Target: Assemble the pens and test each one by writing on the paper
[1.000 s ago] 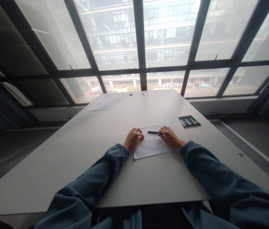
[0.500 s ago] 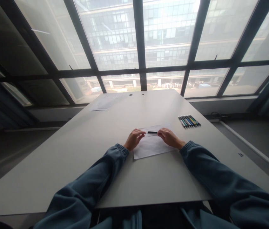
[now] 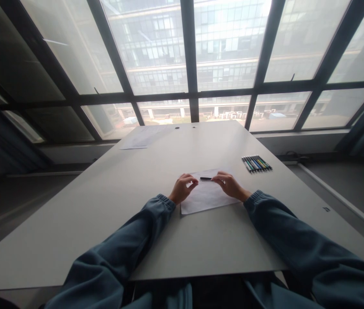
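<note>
A sheet of white paper [image 3: 209, 199] lies on the table under both hands. Over its upper part is a short black pen [image 3: 205, 178], with a thin dark rod [image 3: 205, 180] close along its lower side. My right hand [image 3: 228, 185] is closed, thumb and index finger pinching the rod's right end beside the pen. To the left of the pen, my left hand [image 3: 182, 189] has thumb and index fingertips pressed together. Anything between those tips is too small to make out.
A row of several coloured pens [image 3: 256, 164] lies on the white table [image 3: 120, 231] at the right. Another paper sheet [image 3: 141, 138] is at the far left. A small dark object [image 3: 326, 209] sits near the right edge. Windows rise beyond the table.
The thin rod has moved up from a gap below the pen to close beside it, with my right fingertips shifting slightly left. My left thumb and index finger have come together.
</note>
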A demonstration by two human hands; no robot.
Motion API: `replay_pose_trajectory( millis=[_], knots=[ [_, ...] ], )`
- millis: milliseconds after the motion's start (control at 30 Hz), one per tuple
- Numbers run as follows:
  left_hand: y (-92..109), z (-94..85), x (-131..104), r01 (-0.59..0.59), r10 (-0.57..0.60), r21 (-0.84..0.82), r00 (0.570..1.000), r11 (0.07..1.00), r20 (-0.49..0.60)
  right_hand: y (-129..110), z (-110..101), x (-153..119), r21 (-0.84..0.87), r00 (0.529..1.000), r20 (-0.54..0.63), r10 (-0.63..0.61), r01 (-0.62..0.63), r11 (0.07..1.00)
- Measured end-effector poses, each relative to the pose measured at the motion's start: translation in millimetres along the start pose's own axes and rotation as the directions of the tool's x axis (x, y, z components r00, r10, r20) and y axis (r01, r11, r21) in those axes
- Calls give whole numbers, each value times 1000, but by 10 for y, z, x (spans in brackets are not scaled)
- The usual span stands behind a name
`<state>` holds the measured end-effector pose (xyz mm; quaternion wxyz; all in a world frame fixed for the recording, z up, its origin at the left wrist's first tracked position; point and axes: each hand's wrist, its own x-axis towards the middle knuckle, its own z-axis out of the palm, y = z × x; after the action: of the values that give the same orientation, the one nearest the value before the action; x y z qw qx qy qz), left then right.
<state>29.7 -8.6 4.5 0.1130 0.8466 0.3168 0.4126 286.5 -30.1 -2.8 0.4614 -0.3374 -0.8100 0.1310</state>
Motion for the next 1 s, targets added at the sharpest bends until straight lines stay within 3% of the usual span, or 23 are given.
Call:
replay_pose_trajectory(
  millis=[333,1000],
  knots=[
    [55,-15,4,-38,37,-26,999,999,-25,-40,5,4,-10,999,19,-29,29,1000],
    [73,-10,0,-43,43,-20,998,999,48,-176,184,37,-20,997,68,-19,21,1000]
  ],
)
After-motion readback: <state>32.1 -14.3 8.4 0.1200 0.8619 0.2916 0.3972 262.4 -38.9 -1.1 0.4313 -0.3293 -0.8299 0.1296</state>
